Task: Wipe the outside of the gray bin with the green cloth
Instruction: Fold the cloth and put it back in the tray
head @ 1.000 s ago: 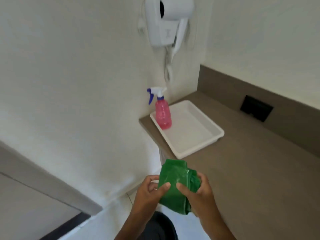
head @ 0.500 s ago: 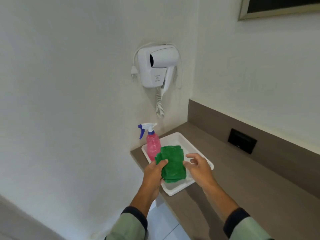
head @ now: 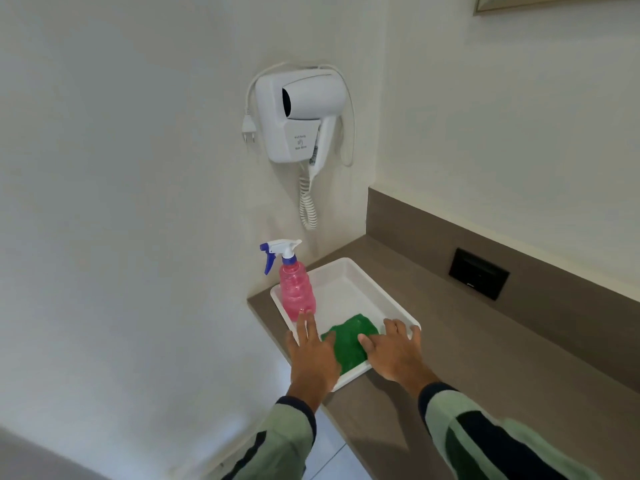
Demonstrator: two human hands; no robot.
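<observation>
Now the green cloth [head: 349,342] lies crumpled in the near end of the white tray [head: 349,271], close to its front rim. Both hands are spread flat with fingers apart, gripping nothing: the left hand [head: 311,356] at the cloth's 9 o'clock, its thumb touching the fabric, the right hand [head: 394,355] at 3 o'clock, thumb on the cloth. A pink spray bottle [head: 297,289] stands at the tray's 10 o'clock corner. Bare brown counter [head: 485,358] stretches open toward 3 o'clock; its left edge drops off just beside the tray.
</observation>
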